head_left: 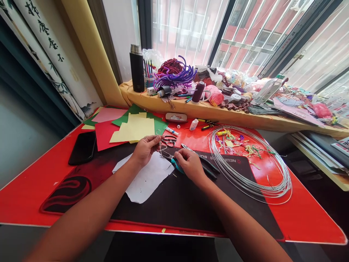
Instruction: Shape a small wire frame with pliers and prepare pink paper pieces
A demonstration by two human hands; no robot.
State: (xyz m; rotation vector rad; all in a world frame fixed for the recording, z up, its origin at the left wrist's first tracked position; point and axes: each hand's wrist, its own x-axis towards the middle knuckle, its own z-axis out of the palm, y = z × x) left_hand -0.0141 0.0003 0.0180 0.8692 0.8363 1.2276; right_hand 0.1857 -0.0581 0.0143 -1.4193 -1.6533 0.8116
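A red-topped table (21, 203) is supporting everything here, and a black-and-red mat (174, 209) is lying along its front. A large loose coil of silvery wire (285, 187) is resting partly on the mat, to the right; a swinging elbow could be catching its springy strands and dragging it. A wrinkled, irregular sheet of white paper (144, 182) is lying under the work, unpinned, so a brushing wrist could be sliding or creasing it.

The left hand (147, 151) is pinching a thin, bent, pale wire (160, 147) above the paper's upper edge. The right hand (191, 165) is apparently grasping small pliers with teal handles (177, 166), their tips pointing at that wire. Long black handles of another tool (211, 164) are lying just beside the right hand and could be knocking it off line.

The pliers are reaching close to the left fingertips, so a slip could be nipping skin. The wire itself is looking slender; too hard a squeeze or twist could be kinking it, or its free end could be springing loose.
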